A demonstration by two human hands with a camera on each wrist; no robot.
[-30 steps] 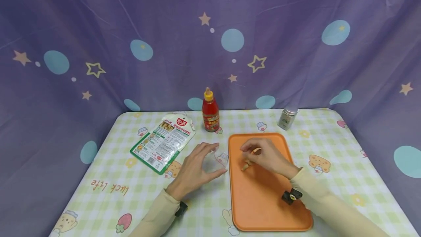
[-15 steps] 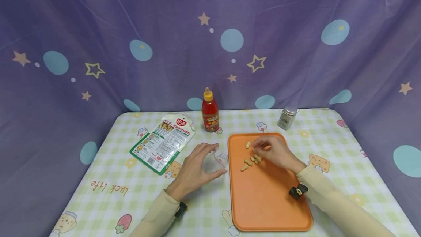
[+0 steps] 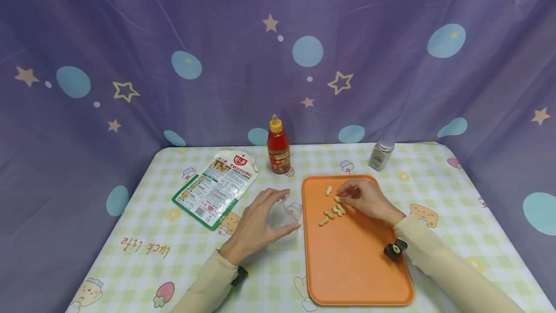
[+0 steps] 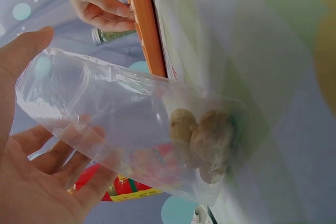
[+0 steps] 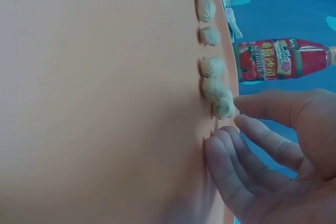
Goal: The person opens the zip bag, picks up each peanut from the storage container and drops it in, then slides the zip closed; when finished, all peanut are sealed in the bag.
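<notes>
A clear plastic bag (image 4: 123,98) with several peanuts (image 4: 210,140) in its bottom is held by my left hand (image 3: 256,223), thumb and fingers spread around its mouth. In the head view the bag barely shows against the tablecloth. On the orange tray (image 3: 356,264), several peanuts (image 3: 338,209) lie loosely grouped toward the far left. Over the tray's far part, my right hand (image 3: 365,199) pinches a peanut (image 3: 337,199) with thumb and fingertips. From the right wrist, those fingertips meet near the end of a row of peanuts (image 5: 212,66).
Behind the tray, a red sauce bottle (image 3: 279,151) with a yellow cap stands upright. A white and green food packet (image 3: 217,187) lies flat at the left. A small glass seasoning jar (image 3: 380,156) is beyond the tray's far right. A patterned curtain (image 3: 243,62) backs the table.
My right hand has shifted right, uncovering peanuts on the tray, and its fingertips have come onto one of them. The left hand and the bag have stayed in place.
</notes>
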